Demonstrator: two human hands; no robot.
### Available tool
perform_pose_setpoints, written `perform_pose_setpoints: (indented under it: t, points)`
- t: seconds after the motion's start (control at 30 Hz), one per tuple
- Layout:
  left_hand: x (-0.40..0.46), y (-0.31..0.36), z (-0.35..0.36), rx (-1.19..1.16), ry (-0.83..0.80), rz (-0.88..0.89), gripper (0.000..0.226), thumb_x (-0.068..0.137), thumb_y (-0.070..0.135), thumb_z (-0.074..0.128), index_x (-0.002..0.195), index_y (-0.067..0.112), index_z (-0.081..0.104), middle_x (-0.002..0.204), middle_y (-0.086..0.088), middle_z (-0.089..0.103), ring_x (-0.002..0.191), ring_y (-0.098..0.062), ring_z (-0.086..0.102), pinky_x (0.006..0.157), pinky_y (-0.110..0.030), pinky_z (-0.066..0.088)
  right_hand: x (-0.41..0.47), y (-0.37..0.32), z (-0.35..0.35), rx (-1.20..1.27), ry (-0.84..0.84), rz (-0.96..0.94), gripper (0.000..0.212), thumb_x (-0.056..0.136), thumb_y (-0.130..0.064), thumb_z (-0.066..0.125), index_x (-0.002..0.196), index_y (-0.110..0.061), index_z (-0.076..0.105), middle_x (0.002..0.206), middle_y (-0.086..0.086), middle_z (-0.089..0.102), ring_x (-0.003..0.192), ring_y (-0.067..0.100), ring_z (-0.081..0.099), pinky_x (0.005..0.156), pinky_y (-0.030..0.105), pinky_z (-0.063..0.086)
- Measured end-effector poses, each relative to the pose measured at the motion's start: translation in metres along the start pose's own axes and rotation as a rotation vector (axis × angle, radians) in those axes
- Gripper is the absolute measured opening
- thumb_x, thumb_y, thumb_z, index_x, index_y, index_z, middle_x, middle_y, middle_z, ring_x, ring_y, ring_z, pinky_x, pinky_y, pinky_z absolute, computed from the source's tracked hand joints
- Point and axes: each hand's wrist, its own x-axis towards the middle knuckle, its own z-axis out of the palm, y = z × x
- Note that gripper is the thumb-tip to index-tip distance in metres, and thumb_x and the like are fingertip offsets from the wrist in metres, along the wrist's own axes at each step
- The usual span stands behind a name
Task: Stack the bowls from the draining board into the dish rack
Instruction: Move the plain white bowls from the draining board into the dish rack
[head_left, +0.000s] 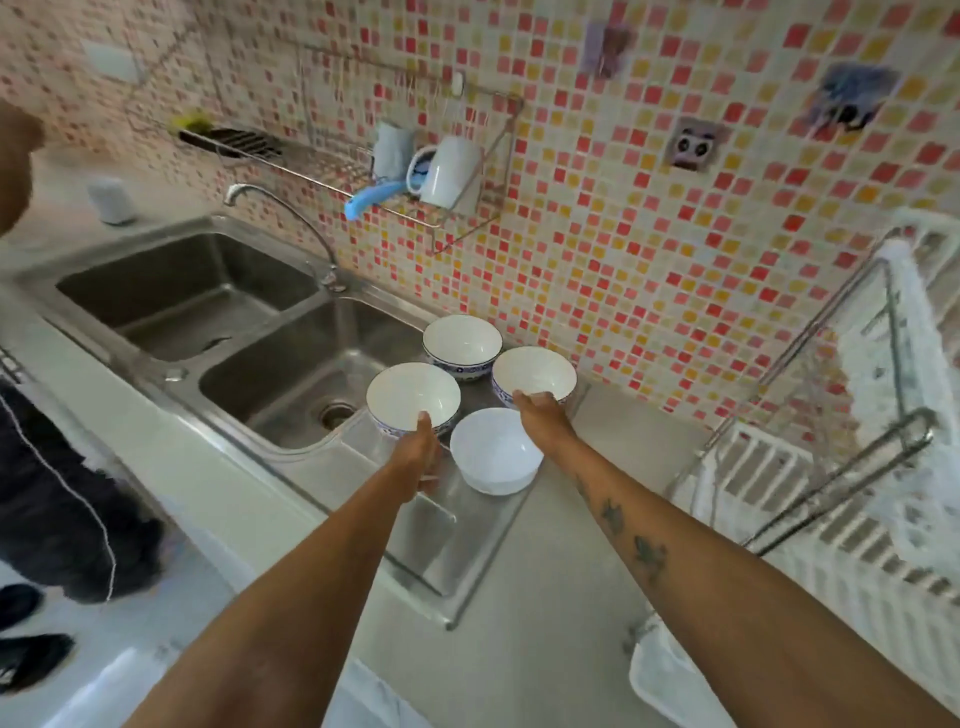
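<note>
Several white bowls stand on the steel draining board (441, 545) right of the sink. My left hand (418, 454) grips the near rim of the left blue-patterned bowl (410, 395), thumb over the rim. My right hand (540, 418) holds the near rim of the right blue-patterned bowl (535, 371). A plain white bowl (493, 449) sits between my wrists. A further patterned bowl (462, 340) stands at the back by the wall. The white dish rack (831, 467) with a metal frame stands to the right.
A double steel sink (218, 312) with a tap (291, 208) lies to the left. A wall shelf (415, 202) holds a white mug and a blue-handled tool. Another person's dark trousers and shoes (57, 519) are at the far left. Grey counter (561, 597) lies in front.
</note>
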Motion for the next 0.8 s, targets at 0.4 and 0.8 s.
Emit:
perform_pose_setpoints:
  t: [0.4, 0.8]
  points:
    - [0.022, -0.03, 0.038, -0.039, -0.123, -0.063, 0.047, 0.099, 0.045, 0.038, 0.142, 0.028, 0.03, 0.136, -0.019, 0.051, 0.103, -0.04, 0.062, 0.055, -0.034, 0.052, 0.023, 0.054, 0.032, 0.059, 0.062, 0.252, 0.062, 0.084, -0.009, 0.049, 0.142, -0.019, 0.029, 0.139, 0.013, 0.047, 0.125, 0.034, 0.047, 0.101, 0.04, 0.044]
    - [-0.005, -0.018, 0.024, -0.139, -0.308, 0.155, 0.046, 0.091, 0.01, 0.051, 0.131, 0.031, 0.04, 0.126, -0.004, 0.049, 0.114, -0.041, 0.054, 0.065, -0.046, 0.063, -0.011, 0.042, 0.017, 0.347, 0.089, 0.231, 0.05, 0.088, -0.004, 0.042, 0.131, -0.027, 0.038, 0.127, 0.001, 0.047, 0.109, 0.026, 0.05, 0.05, 0.032, 0.055]
